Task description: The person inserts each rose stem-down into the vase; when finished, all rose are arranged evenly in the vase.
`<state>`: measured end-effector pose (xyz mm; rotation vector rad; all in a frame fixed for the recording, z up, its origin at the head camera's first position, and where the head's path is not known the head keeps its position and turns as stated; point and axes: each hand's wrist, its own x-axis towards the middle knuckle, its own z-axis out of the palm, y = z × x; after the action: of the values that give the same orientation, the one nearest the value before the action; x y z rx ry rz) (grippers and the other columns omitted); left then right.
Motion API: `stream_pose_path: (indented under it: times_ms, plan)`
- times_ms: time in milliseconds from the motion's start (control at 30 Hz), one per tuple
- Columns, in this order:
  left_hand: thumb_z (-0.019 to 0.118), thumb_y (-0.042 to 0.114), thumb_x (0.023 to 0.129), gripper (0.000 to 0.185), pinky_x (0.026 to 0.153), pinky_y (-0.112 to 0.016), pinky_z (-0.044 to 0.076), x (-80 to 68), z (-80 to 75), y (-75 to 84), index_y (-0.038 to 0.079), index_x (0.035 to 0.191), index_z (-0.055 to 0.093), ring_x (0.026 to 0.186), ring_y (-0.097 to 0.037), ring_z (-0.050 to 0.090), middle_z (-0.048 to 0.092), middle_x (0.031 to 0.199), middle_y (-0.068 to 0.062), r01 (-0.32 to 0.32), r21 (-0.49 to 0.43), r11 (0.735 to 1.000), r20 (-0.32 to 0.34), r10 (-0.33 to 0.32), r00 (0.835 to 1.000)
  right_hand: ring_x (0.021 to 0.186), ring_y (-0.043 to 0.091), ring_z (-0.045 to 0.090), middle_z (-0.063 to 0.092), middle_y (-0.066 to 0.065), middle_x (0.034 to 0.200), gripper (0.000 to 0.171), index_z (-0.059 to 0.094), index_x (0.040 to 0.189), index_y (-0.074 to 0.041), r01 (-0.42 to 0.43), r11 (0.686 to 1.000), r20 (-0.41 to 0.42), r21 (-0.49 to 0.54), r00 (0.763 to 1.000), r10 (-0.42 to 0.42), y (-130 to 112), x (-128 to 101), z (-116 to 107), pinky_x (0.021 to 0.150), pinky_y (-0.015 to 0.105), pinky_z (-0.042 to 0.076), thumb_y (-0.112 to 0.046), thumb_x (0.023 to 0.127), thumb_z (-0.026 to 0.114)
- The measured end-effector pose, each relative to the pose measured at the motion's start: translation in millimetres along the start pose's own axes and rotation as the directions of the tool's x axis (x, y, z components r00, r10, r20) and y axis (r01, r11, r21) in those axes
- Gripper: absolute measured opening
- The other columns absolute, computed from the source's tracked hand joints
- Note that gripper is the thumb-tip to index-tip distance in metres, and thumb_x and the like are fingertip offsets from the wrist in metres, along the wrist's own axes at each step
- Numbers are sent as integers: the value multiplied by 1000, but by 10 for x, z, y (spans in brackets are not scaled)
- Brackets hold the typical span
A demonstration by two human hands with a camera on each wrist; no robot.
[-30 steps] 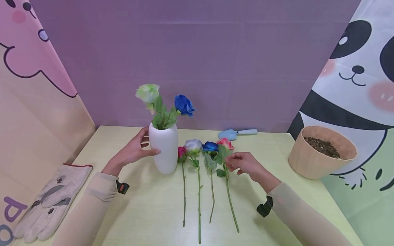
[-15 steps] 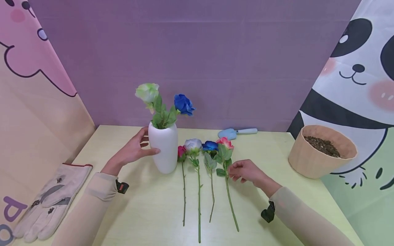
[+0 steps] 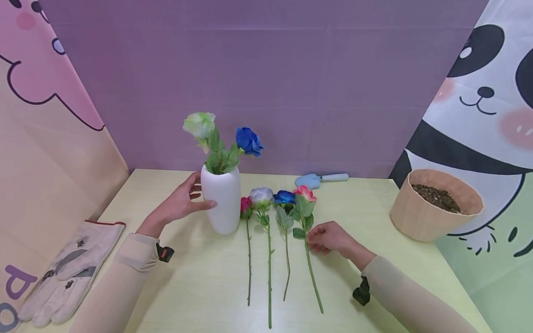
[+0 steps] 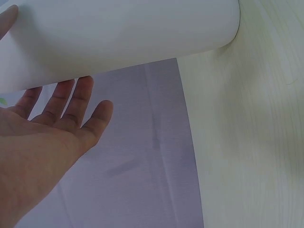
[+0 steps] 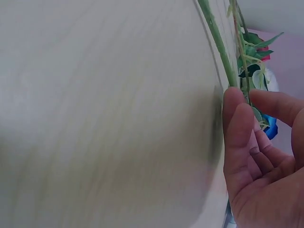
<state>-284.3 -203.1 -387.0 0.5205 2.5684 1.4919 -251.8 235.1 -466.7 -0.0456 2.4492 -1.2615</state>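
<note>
My left hand (image 3: 183, 201) holds a white vase (image 3: 222, 203), thumb on its front and fingers at its far side. In the left wrist view the fingertips touch the vase wall (image 4: 123, 33). A pale green rose (image 3: 200, 125) and a blue rose (image 3: 249, 141) stand in the vase. My right hand (image 3: 333, 240) is at the stem of a pink rose (image 3: 305, 193) lying on the table, curled fingertips pinching it. In the right wrist view that green stem (image 5: 219, 45) runs down to the fingertips. Beside it lie a blue rose (image 3: 285, 198), a pale lilac rose (image 3: 261, 197) and a red rose (image 3: 246, 205).
A small blue trowel (image 3: 310, 181) lies near the table's back edge. At the right stands a tan pot (image 3: 420, 212) with dark soil. White and grey work gloves (image 3: 71, 273) lie at the left. A purple cloth (image 3: 316, 92) hangs behind the table.
My right hand has moved down along the pink rose's stem, from its leaves to below them. My left hand and the vase have stayed in place.
</note>
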Motion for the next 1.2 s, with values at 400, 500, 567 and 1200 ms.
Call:
stream_pose_path:
  times_ms: [400, 500, 567, 1200]
  plan:
    - [82, 34, 83, 100, 119, -57, 34, 5, -3, -3, 13, 158, 18, 137, -36, 46, 40, 148, -12, -1, -9, 1000, 4, 1, 1000, 66, 13, 69, 73, 5, 80, 18, 71, 96, -3, -40, 999, -57, -7, 998, 40, -11, 41, 94, 61, 32, 61, -19, 90, 73]
    - [82, 34, 83, 100, 118, -57, 34, 4, -2, 2, 13, 157, 20, 136, -36, 47, 41, 148, -12, 0, -7, 1000, 2, 0, 1000, 65, 13, 68, 72, 4, 77, 16, 71, 94, -4, -45, 999, -80, -9, 996, 44, -6, 74, 111, 60, 31, 60, -18, 89, 74]
    - [83, 34, 82, 97, 118, -57, 34, 2, -3, -1, 13, 156, 22, 136, -36, 47, 41, 147, -12, 1, -5, 1000, 0, -1, 1000, 64, 13, 68, 71, 4, 75, 15, 71, 92, -4, -47, 999, -92, -15, 995, 45, -8, 87, 119, 59, 31, 60, -18, 89, 74]
    - [82, 36, 83, 98, 118, -58, 35, -1, -3, -16, 13, 156, 21, 137, -37, 47, 41, 149, -12, -7, 6, 1000, -2, 7, 1000, 73, 18, 71, 74, 12, 87, 20, 70, 104, 6, -43, 997, -55, 67, 997, 47, -117, -44, -43, 71, 37, 63, -9, 91, 69]
